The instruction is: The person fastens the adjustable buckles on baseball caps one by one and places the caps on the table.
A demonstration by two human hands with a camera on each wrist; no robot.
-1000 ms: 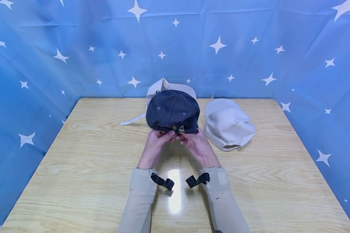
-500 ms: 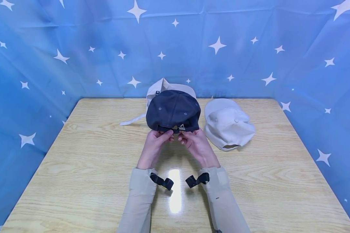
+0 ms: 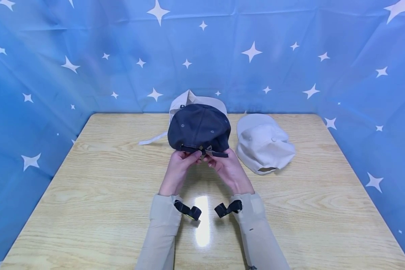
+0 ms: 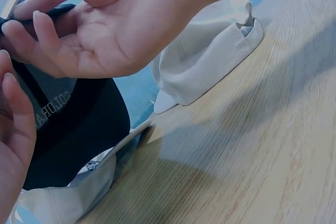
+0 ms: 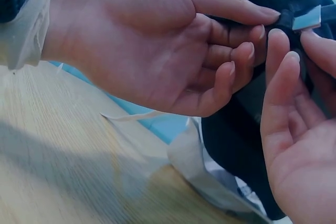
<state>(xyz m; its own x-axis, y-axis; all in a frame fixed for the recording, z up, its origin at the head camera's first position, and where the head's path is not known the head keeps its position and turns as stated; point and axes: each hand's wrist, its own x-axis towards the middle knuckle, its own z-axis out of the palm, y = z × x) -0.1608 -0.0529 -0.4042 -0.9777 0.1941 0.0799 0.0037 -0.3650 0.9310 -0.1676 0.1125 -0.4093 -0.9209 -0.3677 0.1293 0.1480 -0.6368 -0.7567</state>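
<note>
A dark navy baseball cap (image 3: 199, 125) is held up in the head view, its back opening and strap facing me. My left hand (image 3: 180, 167) pinches the strap between thumb and fingers on the left of the opening. On the other side my right hand (image 3: 230, 168) pinches the strap beside a metal buckle (image 5: 307, 19). The fingertips of both hands nearly meet at the strap. In the left wrist view, outlined lettering (image 4: 52, 109) shows inside the cap. Part of the strap is hidden behind the fingers.
Behind the navy cap stands a pale cap (image 3: 210, 101), partly covered, with a loose white strap (image 3: 153, 138) reaching left. Another pale cap (image 3: 264, 144) lies to the right of my right hand. The wooden table (image 3: 104, 187) ends at a blue star-patterned curtain (image 3: 283, 26).
The navy cap has shifted slightly left. The strap end on the right swung up against the opening half a second ago and now angles downward again. Both hands stay nearly in place.
</note>
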